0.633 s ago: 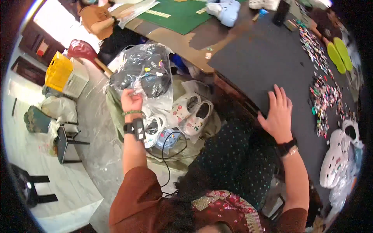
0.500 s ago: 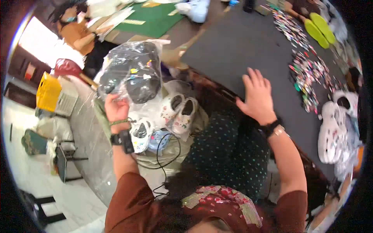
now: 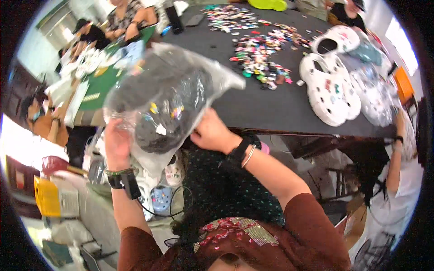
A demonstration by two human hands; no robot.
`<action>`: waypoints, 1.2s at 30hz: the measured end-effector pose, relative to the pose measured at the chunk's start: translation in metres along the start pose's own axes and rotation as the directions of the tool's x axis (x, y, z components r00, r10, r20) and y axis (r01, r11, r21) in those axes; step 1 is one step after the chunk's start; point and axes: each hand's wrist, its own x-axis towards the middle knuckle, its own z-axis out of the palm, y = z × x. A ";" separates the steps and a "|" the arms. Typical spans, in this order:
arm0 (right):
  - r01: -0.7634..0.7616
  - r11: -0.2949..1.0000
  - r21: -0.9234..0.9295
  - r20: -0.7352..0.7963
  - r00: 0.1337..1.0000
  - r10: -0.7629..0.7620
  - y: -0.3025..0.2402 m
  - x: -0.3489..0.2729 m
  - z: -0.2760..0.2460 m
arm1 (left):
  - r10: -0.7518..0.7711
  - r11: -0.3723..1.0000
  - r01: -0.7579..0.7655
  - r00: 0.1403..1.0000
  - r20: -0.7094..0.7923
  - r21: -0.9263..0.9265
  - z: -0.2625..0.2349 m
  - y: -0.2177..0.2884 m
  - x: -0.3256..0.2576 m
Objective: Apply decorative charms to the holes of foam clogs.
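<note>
A clear plastic bag [image 3: 226, 74] with a pair of black clogs [image 3: 174, 101] inside is raised over the near left edge of the dark table. Small yellow, white and multicoloured charms show on the clogs through the wrinkled film. My left hand [image 3: 118, 142] grips the bag's left side, its fingers partly behind the film. On the lower right side, my right hand [image 3: 213, 131] is closed on the bag's edge. Below the bag, white clogs [image 3: 174, 174] and a light blue clog [image 3: 161, 198] lie at my left.
Several small coloured charms [image 3: 260, 56] are heaped on the dark table [image 3: 217, 54]. White clogs [image 3: 332, 92] stand at the right beside clear bags [image 3: 373, 95]. A green mat [image 3: 106, 88] lies to the left. Several people sit around, one with an arm [image 3: 395, 158] at the right edge.
The bagged black clogs have been lifted from the pile at my left to over the table edge. My right hand has left the tabletop and taken hold of the bag. The view has swung right.
</note>
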 end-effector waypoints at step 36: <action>-0.708 0.704 0.059 0.059 0.707 0.705 0.069 0.027 -0.155 | 0.224 0.613 -0.010 0.961 -0.162 0.790 0.043 -0.051 0.072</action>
